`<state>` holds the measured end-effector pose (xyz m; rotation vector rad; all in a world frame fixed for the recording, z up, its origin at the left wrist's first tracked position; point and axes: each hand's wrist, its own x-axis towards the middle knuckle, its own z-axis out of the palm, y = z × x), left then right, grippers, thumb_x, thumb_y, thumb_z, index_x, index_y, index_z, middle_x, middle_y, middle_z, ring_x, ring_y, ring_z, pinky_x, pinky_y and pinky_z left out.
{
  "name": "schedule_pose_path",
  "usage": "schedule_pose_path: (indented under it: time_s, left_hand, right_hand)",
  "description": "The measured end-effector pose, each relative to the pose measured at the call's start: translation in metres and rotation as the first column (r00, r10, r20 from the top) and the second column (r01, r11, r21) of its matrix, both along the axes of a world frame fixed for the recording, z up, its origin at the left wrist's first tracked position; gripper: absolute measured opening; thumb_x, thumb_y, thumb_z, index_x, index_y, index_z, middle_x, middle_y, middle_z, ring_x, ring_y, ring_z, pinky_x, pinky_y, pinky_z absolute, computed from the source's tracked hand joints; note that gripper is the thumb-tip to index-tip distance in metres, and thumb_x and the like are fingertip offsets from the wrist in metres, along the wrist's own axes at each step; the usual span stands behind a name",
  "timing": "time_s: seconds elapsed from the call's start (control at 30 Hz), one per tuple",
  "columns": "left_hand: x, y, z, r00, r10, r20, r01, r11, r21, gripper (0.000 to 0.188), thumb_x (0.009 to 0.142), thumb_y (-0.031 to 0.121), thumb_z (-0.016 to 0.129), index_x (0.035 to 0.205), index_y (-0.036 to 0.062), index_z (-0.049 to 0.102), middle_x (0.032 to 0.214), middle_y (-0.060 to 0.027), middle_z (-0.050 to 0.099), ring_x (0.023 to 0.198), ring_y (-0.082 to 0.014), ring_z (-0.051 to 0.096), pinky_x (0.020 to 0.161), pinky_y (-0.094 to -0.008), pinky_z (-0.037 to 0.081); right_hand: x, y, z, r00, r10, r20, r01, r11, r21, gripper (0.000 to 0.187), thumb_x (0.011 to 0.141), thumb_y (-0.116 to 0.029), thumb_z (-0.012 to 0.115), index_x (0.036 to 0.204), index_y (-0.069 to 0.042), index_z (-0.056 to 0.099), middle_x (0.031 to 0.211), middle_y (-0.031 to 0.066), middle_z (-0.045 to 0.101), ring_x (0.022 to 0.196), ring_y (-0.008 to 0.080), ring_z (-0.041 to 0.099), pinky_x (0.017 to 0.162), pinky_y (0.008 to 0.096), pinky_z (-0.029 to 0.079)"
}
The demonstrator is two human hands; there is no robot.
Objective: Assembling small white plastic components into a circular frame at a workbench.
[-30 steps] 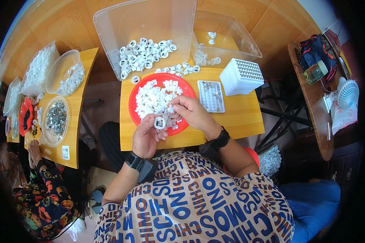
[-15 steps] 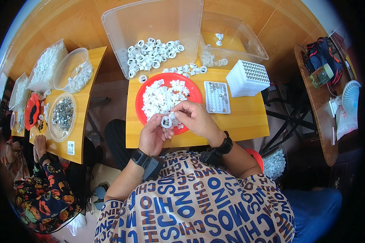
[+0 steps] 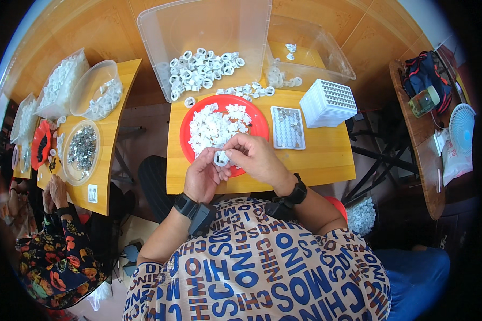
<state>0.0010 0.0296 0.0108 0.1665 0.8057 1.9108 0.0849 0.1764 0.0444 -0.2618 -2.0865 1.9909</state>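
Observation:
My left hand [image 3: 204, 175] and my right hand [image 3: 256, 155] meet over the near rim of a red round plate [image 3: 258, 125] heaped with small white plastic parts [image 3: 214, 125]. Together the fingers pinch one small white ring-shaped part [image 3: 221, 158] with a dark centre. Both wrists wear dark bands. A small tray of round grey pieces [image 3: 287, 127] lies just right of the plate.
A large clear bin [image 3: 209, 40] with white rings stands behind the plate, a second clear bin [image 3: 310, 51] and a white gridded stack [image 3: 328, 101] to the right. Another person [image 3: 53, 235] works at the left table [image 3: 115, 128] with bowls. A fan [image 3: 462, 123] stands far right.
The hands stay joined at the plate's near rim, still holding the small white ring; only slight finger movement shows between frames.

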Motion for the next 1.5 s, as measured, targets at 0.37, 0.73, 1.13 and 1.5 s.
schedule_pose_path:
  time_s: [0.37,0.73,1.13,1.5]
  left_hand:
    - [0.0,0.0,-0.004,1.0,0.009,-0.022,-0.008,1.0,0.025,0.024,0.099,0.023,0.04,0.109,0.0032,0.049,0.094,-0.0105,0.06,0.072,-0.0187,0.062,0.065,-0.0273,0.052]
    - [0.002,0.001,-0.005,0.999,0.013,-0.052,-0.013,1.0,0.013,0.025,0.1,0.025,0.04,0.108,0.0031,0.049,0.094,-0.0107,0.06,0.072,-0.0185,0.061,0.064,-0.0274,0.052]
    - [0.004,-0.001,-0.006,0.996,-0.084,-0.028,0.081,0.992,-0.102,0.026,0.099,0.028,0.039,0.105,0.0061,0.052,0.077,-0.0069,0.061,0.062,-0.0154,0.058,0.057,-0.0244,0.047]
    - [0.006,0.002,-0.004,0.996,-0.088,-0.021,0.086,0.991,-0.105,0.027,0.1,0.029,0.038,0.111,0.0068,0.05,0.08,-0.0059,0.061,0.064,-0.0125,0.057,0.058,-0.023,0.048]
  right_hand:
    - [0.004,-0.012,0.015,0.998,-0.062,0.006,0.06,0.973,0.221,0.011,0.089,-0.007,0.057,0.086,0.003,0.058,0.067,0.0088,0.063,0.057,0.0133,0.063,0.053,0.0266,0.048]
    - [0.004,-0.013,0.011,0.997,-0.078,-0.017,0.08,0.972,0.222,0.01,0.088,-0.007,0.056,0.085,0.002,0.058,0.065,0.0097,0.062,0.055,0.0146,0.062,0.053,0.0283,0.048]
    - [0.005,0.015,0.014,0.987,0.16,-0.002,-0.139,0.86,0.492,0.009,0.083,-0.006,0.054,0.086,-0.002,0.06,0.086,0.013,0.062,0.084,0.0301,0.06,0.076,0.0377,0.048]
    - [0.005,0.011,0.014,0.989,0.145,-0.021,-0.12,0.885,0.449,0.004,0.082,-0.002,0.054,0.085,-0.001,0.057,0.08,0.0156,0.063,0.073,0.0312,0.063,0.065,0.038,0.049]
